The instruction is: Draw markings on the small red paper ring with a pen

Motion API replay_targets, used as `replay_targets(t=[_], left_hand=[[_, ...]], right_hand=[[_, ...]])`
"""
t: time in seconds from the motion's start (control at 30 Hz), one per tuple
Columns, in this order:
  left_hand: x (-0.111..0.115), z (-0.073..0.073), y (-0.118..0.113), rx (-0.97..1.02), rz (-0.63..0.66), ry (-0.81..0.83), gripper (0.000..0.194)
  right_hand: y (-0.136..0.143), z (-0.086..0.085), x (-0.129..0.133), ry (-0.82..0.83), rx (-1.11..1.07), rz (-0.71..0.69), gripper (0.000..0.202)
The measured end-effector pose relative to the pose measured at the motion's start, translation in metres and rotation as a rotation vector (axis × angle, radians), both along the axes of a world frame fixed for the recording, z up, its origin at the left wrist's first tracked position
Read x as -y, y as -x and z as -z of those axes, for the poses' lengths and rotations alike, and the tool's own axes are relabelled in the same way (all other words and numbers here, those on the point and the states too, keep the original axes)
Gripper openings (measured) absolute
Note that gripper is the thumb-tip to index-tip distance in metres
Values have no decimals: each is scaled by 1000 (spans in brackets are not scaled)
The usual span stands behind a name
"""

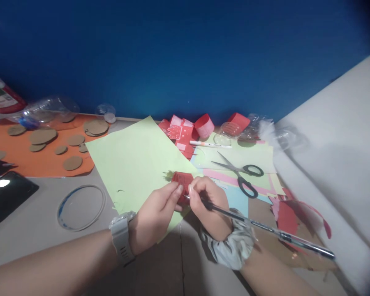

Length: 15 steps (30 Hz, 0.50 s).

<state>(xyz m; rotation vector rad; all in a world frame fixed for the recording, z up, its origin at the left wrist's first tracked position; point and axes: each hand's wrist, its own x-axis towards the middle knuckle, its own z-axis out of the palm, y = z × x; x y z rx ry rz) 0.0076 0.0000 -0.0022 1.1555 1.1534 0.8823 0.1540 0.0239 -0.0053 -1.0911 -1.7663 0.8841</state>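
In the head view, my left hand [154, 213] has its fingers closed on a small curled red paper piece [184, 178]. Pale green paper bits [169, 175] show at its left end. Right beside it, my right hand [212, 204] is closed round a clear ballpoint pen [265, 226]. The pen slants down to the right, its tip at the red paper between both hands. The fingers cover part of the paper. Beneath the hands lies a large light green paper sheet [135, 152].
Black-handled scissors [239, 169] lie open on stacked coloured paper at right. Cardboard discs [43, 135] rest on an orange sheet [49, 162]. Nearby are a ring [60, 213], a black phone-like device [12, 199], a white marker [209, 144], red paper rolls [204, 125] and a plastic bottle [51, 112]. A blue wall [185, 57] stands behind.
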Motion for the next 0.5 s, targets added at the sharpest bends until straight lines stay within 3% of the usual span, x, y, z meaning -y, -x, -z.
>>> replay_targets(t=[0.23,0.33,0.5], left_hand=[[-2,-3,0,-70,-10,-55,30],[-1,-3,0,-30,-23,-21,30],[-2,-6,-2,13,-86,33,34]], right_hand=[[-2,1,-1,-40,49,-85,29],[-3,4,0,-58,-24,-77,25],[-5,3,5,-284,-179,-81,18]])
